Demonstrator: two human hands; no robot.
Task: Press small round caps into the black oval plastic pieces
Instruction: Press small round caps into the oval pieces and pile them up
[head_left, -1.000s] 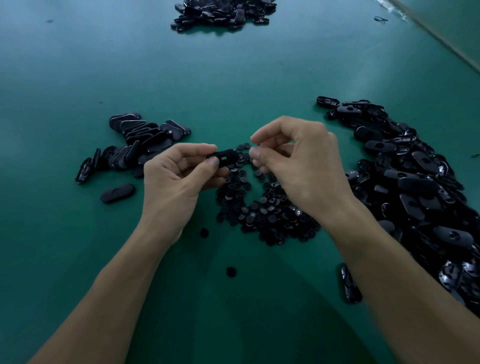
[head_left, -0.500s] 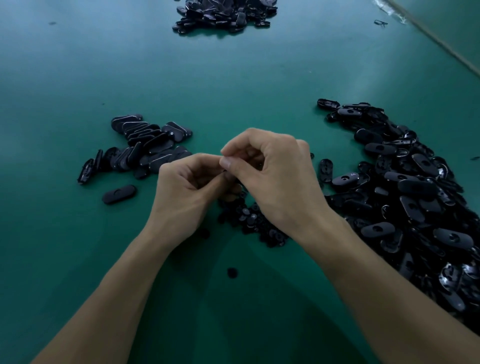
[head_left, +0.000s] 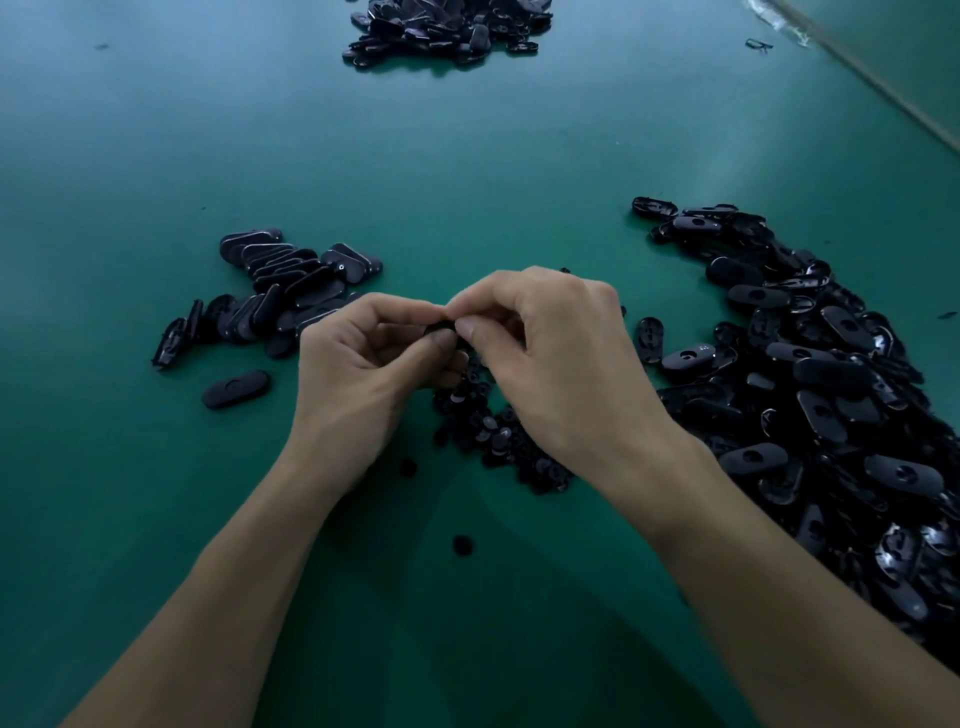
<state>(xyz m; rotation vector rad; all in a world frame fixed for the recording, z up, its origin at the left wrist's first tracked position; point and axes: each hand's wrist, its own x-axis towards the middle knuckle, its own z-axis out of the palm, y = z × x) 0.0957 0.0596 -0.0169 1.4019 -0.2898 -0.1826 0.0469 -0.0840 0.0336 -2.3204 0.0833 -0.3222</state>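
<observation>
My left hand pinches a black oval piece between thumb and forefinger above the green table. My right hand meets it from the right, with thumb and forefinger pinched against the same piece. Most of the piece is hidden by the fingers, and I cannot see a cap between them. Under both hands lies a heap of small round caps. Two loose caps sit nearer to me.
A large heap of black oval pieces fills the right side. A smaller stacked group of oval pieces lies to the left, with a single piece in front of it. Another pile sits at the far edge.
My hands were apart a second ago, the left one showing the oval piece. The right hand moved left and closed in on the piece, and both now pinch it together.
</observation>
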